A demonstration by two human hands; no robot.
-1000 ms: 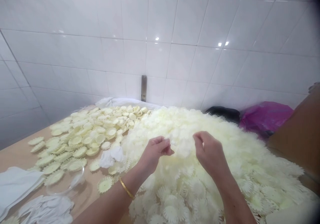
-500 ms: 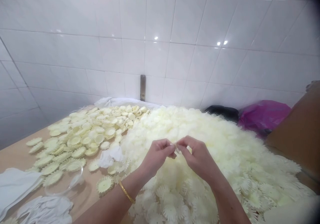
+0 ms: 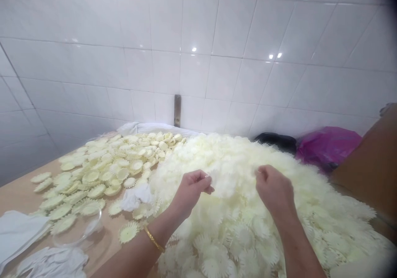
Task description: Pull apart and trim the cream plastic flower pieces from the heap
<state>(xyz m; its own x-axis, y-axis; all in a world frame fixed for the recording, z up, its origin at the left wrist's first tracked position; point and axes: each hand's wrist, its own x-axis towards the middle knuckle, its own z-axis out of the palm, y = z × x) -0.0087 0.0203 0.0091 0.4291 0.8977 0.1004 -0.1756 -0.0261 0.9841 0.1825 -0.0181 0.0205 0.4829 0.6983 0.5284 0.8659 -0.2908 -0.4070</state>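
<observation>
My left hand (image 3: 194,189) is closed in a pinch, thumb against the fingers, over a big heap of pale yellow frilly pieces with toothed edges (image 3: 229,162). A tiny pale bit shows at its fingertips, too small to name. My right hand (image 3: 276,191) hovers apart from it over the right side of the same heap. Its fingers are curled together, and whatever they hold, if anything, is hidden. On the left of the table lie many stacks of pale yellow toothed discs (image 3: 93,176); one disc (image 3: 128,231) lies near my left forearm.
A crumpled white cloth (image 3: 136,197) lies between discs and heap. Nearer left are a clear plastic bowl (image 3: 99,216), a white glove-like cloth (image 3: 52,263) and folded white material (image 3: 21,232). A purple bag (image 3: 328,143) and a black object (image 3: 276,140) are against the tiled wall (image 3: 198,29).
My hands were together at the fingertips and have come apart. The right one has moved away to the right; the left has shifted slightly left.
</observation>
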